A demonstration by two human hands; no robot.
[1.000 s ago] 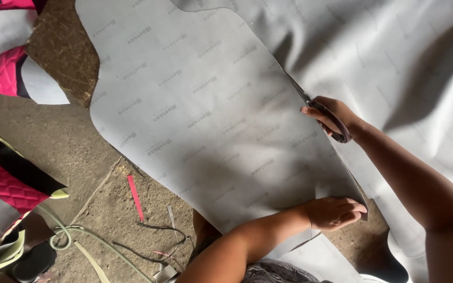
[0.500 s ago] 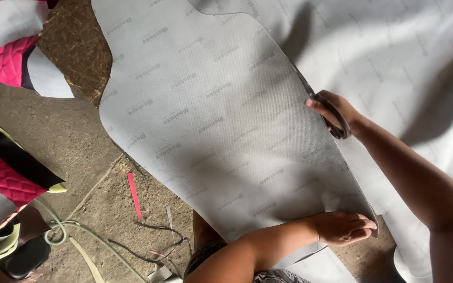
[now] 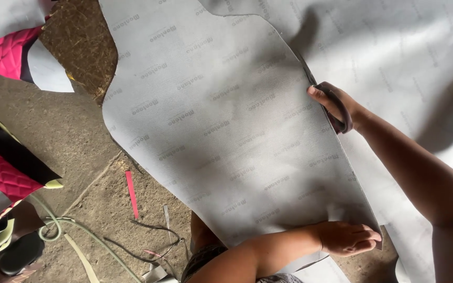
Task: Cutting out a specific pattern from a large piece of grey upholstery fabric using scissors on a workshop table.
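So, right hand [image 3: 336, 105] gripping dark scissors [image 3: 325, 99], blades in cut line of grey sheet [image 3: 216, 120] spread on floor [image 3: 58, 131]. Left hand [image 3: 348, 238] flat, fingers pressing sheet's near edge. Pink strip [image 3: 131, 193] lying nearby.

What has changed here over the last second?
The right hand has worked the scissors further up the cut in the grey sheet. The left hand has slid a little right along the sheet's near edge. Both keep their hold; the floor scraps lie unmoved.
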